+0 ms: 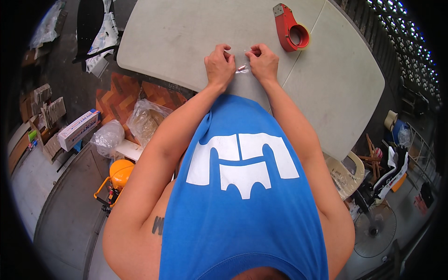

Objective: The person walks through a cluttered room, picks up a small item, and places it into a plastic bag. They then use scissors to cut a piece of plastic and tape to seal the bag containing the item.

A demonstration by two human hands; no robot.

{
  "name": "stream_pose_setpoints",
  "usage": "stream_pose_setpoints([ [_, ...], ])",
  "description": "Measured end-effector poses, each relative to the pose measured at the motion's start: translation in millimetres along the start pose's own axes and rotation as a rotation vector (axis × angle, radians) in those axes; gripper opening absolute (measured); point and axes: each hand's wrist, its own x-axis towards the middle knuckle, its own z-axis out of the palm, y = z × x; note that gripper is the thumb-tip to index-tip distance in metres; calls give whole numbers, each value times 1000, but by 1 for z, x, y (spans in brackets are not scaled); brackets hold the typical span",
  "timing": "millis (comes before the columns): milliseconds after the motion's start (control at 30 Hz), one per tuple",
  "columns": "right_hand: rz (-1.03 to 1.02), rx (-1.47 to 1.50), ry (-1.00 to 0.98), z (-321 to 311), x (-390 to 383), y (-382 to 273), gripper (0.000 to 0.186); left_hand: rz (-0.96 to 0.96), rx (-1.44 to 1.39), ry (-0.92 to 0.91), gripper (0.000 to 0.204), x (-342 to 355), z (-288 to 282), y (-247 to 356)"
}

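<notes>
Light: we see even, soft daylight on the table (186,42) (no glare).
Shadows: faint.
Edges: strong fisheye bending, black corners.
Focus: mostly sharp.

Both hands (241,63) pinch a small clear packet (242,70) over table (177,42)

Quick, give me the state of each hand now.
Left hand: closed, pinching the small clear packet.
Right hand: closed, pinching the same packet.

Single head cam, worn high, looking steeply down over blue shirt (242,196) onto table (177,37); close-in fisheye, edges bending.
</notes>
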Motion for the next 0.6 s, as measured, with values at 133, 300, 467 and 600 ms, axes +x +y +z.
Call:
stream_pose_setpoints([
  [133,-61,-7,0,5,1,10,17,41,89,-45,34,-3,0,0],
  [300,-170,-227,145,3,-2,21,16,32,284,93,42,-11,-5,5],
  [467,-2,-178,109,-3,-11,34,23,72,347,98,43,-12,-2,-4],
  [600,-14,-477,96,4,-29,4,26,95,351,97,43,-14,-2,-9],
])
